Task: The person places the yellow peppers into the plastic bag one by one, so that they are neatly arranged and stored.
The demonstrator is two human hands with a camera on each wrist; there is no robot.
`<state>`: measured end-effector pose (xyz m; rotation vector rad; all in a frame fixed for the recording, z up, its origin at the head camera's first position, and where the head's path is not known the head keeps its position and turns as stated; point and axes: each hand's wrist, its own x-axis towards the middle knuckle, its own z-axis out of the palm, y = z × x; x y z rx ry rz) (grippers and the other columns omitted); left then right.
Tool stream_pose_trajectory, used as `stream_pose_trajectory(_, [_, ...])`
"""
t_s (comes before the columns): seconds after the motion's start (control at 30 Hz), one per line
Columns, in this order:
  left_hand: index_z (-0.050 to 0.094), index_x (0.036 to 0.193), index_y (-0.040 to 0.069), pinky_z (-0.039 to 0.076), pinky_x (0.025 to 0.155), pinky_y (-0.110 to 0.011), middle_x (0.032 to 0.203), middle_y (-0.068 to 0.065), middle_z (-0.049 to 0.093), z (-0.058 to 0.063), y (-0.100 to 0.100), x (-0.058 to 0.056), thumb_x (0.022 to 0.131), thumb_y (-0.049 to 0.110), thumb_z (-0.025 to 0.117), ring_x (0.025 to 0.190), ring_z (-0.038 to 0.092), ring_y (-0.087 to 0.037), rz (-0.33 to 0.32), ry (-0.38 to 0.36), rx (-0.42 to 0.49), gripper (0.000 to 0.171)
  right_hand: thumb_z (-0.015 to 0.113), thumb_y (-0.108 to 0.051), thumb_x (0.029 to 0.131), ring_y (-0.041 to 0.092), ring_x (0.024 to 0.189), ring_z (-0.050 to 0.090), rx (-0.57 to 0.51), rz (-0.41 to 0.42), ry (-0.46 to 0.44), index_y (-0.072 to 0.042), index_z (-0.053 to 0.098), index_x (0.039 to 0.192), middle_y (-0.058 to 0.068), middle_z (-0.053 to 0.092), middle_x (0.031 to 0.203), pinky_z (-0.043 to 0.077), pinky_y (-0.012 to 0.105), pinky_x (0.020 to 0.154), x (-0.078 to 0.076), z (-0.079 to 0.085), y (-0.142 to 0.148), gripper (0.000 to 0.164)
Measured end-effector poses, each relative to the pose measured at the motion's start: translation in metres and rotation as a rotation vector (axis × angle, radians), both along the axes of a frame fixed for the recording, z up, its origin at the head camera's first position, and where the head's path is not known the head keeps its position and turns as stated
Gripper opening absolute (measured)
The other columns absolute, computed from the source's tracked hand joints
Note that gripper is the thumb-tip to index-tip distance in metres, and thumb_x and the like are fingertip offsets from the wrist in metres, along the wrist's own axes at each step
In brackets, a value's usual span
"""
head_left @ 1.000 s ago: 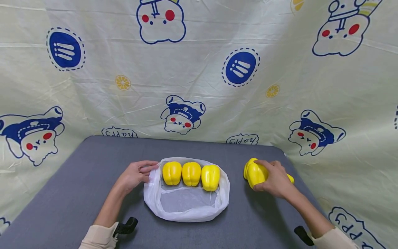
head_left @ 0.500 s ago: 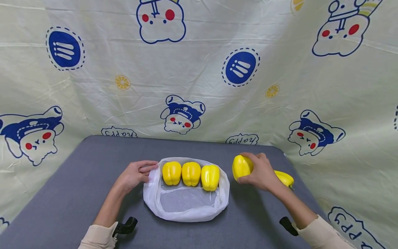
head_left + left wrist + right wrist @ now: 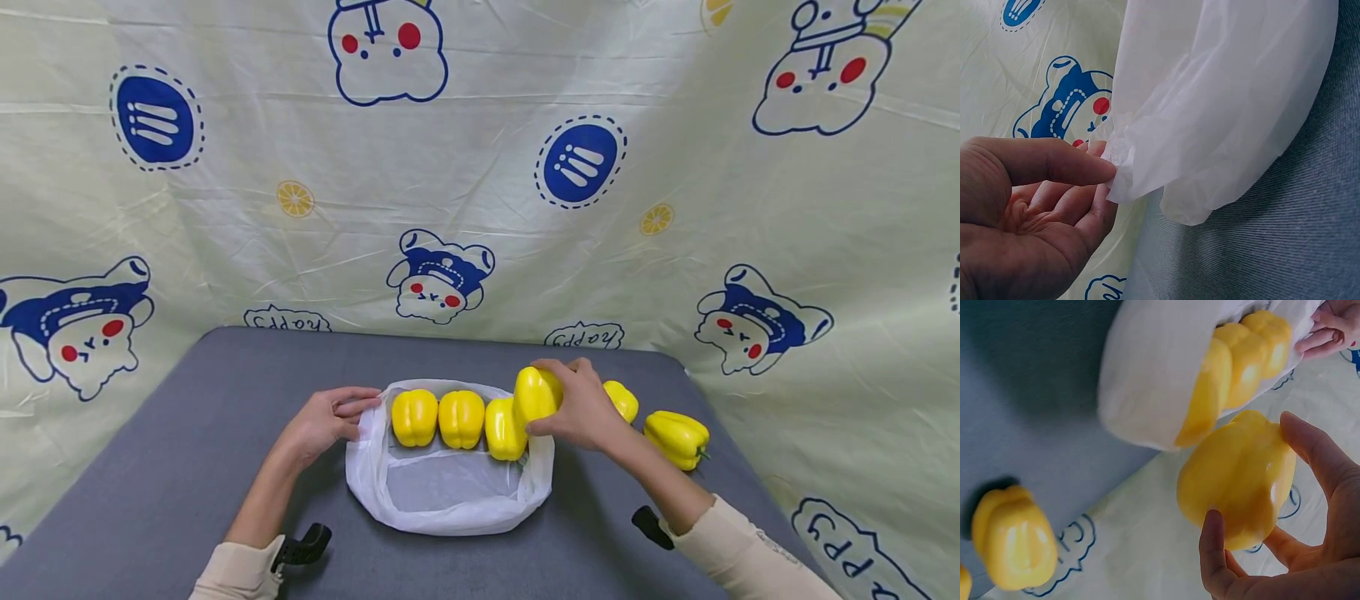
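My left hand [image 3: 322, 425] pinches the left rim of a white plastic bag [image 3: 450, 521], thumb against fingers in the left wrist view. Inside the bag, along its far side, stand three yellow bell peppers [image 3: 461, 418] in a row. My right hand [image 3: 585, 408] grips another yellow bell pepper [image 3: 537, 393] between thumb and fingers, raised at the bag's right rim. From the head it partly covers the rightmost pepper in the bag. In the right wrist view, the held pepper [image 3: 1238, 481] appears just outside the bag's wall [image 3: 1147, 375].
Two more yellow bell peppers lie on the grey table [image 3: 187, 467] to the right: one [image 3: 621, 400] partly hidden behind my right hand, the other [image 3: 677, 437] nearer the right edge. A printed curtain [image 3: 510, 275] hangs behind the table.
My right hand has lifted a bell pepper from the right side and carried it left to the bag, uncovering the peppers on the table. My left hand has stayed at the bag's rim.
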<state>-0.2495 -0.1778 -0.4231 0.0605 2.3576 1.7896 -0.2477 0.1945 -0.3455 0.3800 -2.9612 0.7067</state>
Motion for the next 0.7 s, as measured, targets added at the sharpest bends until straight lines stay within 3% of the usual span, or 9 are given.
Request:
stream_pose_trajectory(0.4, [0.058, 0.141, 0.003, 0.058, 0.093, -0.033, 0.142, -0.015, 0.062, -0.002, 0.0, -0.001, 0.083, -0.016, 0.06, 0.136, 0.054, -0.035, -0.009, 0.002, 0.013, 0.061, 0.093, -0.033, 0.066, 0.03, 0.105, 0.053, -0.035, 0.048, -0.056, -0.022, 0.056, 0.143, 0.015, 0.049, 0.125, 0.057, 0.045, 0.084, 0.004, 0.0, -0.049, 0.086])
stream_pose_trajectory(0.7, [0.058, 0.141, 0.003, 0.058, 0.091, -0.032, 0.141, -0.015, 0.062, 0.0, -0.002, 0.0, 0.083, -0.015, 0.061, 0.136, 0.055, -0.035, -0.012, 0.006, 0.006, 0.061, 0.094, -0.032, 0.066, 0.028, 0.103, 0.053, -0.055, 0.136, -0.09, -0.023, 0.057, 0.141, 0.014, 0.05, 0.123, 0.057, 0.043, 0.083, 0.011, -0.005, -0.081, 0.085])
